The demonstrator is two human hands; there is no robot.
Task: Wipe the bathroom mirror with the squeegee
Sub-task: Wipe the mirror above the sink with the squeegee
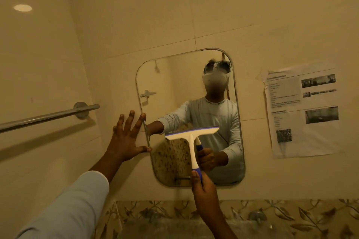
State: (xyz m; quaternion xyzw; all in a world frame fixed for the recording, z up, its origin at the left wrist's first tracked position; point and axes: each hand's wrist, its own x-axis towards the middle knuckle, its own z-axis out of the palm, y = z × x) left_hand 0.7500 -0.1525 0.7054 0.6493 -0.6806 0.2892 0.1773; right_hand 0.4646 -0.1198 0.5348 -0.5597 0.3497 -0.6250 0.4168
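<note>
The squeegee (191, 137) is white, T-shaped, with a blue blade edge and a blue grip end; its blade lies across the middle of the mirror (174, 83), handle running down. The right hand (204, 190) is clenched round the blue end, well below the blade. The left hand (126, 137) is spread flat on the wall, fingertips touching the mirror's left edge.

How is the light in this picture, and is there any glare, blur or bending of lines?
Head view: dim, warm yellow light; one bright oval glare spot on the left wall tile; soft shadow under the towel bar; the wide lens bends the mirror edges and tile lines; the print on the paper sheet is too blurred to read.
</note>
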